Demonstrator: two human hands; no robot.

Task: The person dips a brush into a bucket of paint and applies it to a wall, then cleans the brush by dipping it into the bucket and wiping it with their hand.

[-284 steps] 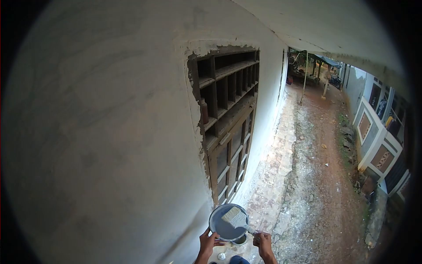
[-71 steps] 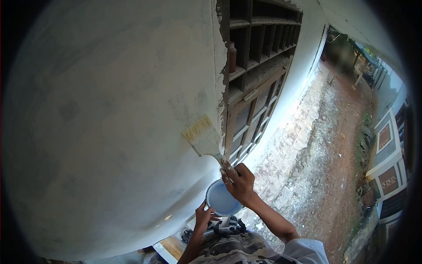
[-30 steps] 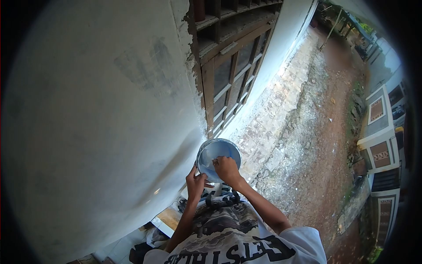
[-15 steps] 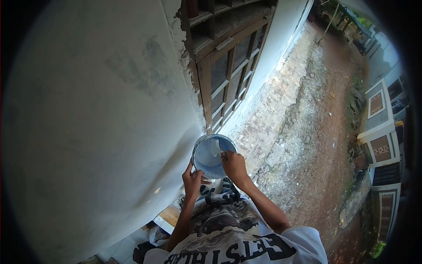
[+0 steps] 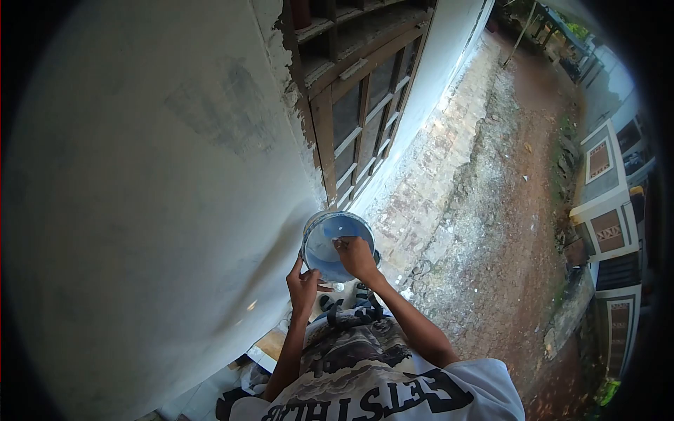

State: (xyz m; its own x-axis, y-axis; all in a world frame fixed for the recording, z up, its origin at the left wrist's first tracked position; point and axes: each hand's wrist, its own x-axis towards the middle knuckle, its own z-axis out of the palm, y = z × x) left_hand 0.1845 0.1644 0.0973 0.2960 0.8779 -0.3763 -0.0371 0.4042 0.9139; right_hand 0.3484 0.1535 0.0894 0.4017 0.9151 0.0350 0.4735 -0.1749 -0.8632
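Bucket (image 5: 356,223) is held up in front of the person's body, near the wall (image 5: 140,231) and lower than the window (image 5: 345,112). The left hand (image 5: 303,289) is clamped on its near-left side. The right hand (image 5: 358,259) reaches in over the mouth, fingers drawn together; they appear clamped on a brush, which the hand hides. The step in hand looks like dipping or stirring. From here, the next move seems to call for a firm, level hold on the left and a careful lift clear of the rim on the right. The bucket looks round, bluish inside and smeared about the rim, with milky liquid (image 5: 319,245) in it.
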